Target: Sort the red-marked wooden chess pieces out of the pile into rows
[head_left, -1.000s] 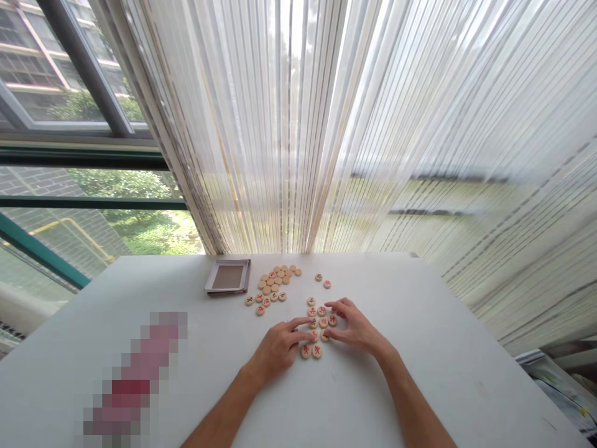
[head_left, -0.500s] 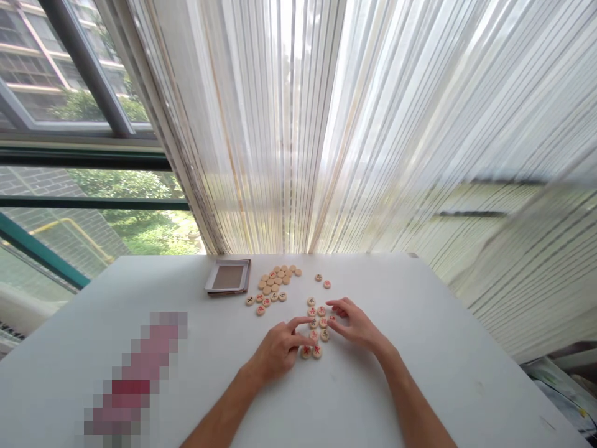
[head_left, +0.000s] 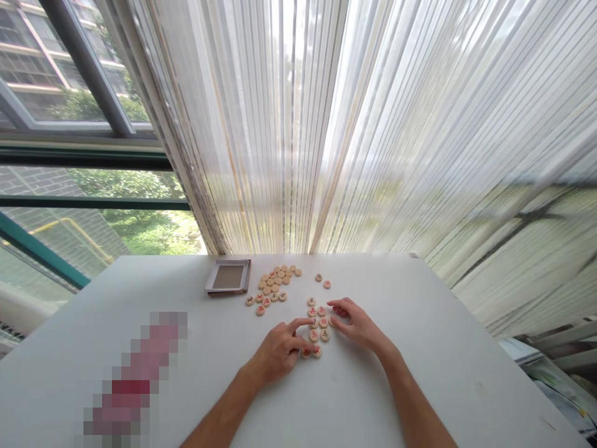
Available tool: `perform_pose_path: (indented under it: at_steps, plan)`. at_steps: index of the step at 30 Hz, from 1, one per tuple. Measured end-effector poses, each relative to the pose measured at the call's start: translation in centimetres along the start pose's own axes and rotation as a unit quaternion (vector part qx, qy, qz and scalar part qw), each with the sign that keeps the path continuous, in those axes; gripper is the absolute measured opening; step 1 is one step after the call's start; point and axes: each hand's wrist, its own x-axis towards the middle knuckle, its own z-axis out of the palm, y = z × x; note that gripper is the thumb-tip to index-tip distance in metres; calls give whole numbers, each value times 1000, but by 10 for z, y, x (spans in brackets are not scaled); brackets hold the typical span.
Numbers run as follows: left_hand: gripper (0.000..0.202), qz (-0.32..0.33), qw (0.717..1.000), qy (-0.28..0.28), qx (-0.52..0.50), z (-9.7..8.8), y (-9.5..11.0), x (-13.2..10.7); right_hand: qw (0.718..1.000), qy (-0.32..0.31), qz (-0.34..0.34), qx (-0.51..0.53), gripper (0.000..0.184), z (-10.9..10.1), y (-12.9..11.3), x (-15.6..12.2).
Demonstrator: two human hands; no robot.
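Note:
Round wooden Chinese chess pieces with red or black characters stand face up in short rows between my hands. My left hand (head_left: 278,350) has its index finger stretched onto a black-marked piece (head_left: 314,323), thumb apart and over the nearest row, partly hiding a red piece (head_left: 306,352). My right hand (head_left: 353,323) lies at the right side of the rows, index finger and thumb spread. Its thumb tip partly covers a piece (head_left: 331,321) beside the red piece (head_left: 323,322). Neither hand holds anything that I can see.
Farther back on the white table (head_left: 392,286) lie several face-down pieces (head_left: 280,274), with some face-up pieces (head_left: 266,302) before them. A shallow open box (head_left: 228,277) stands left of these. A blurred-out reddish patch (head_left: 140,373) covers the table's left. A striped curtain (head_left: 298,155) hangs behind.
My left thumb has shifted slightly toward me, uncovering more of a red piece. My right thumb covers more of the rightmost piece. Otherwise the pieces look the same.

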Motion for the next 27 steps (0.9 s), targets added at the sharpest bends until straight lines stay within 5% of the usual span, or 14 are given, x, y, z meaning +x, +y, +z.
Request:
perform_pose_path:
  at_steps: [9,15,27]
  plan:
    - [60,-19,995,53,-84,1,-3,1,1000,2,-5,3,32,1,1,0]
    - [45,-74,970,138,-184,3,-10,3,1000,3,4,8,32,1,-2,0]
    - [29,-119,936,195,-267,7,-18,6,998,45,29,31,30,6,3,3]
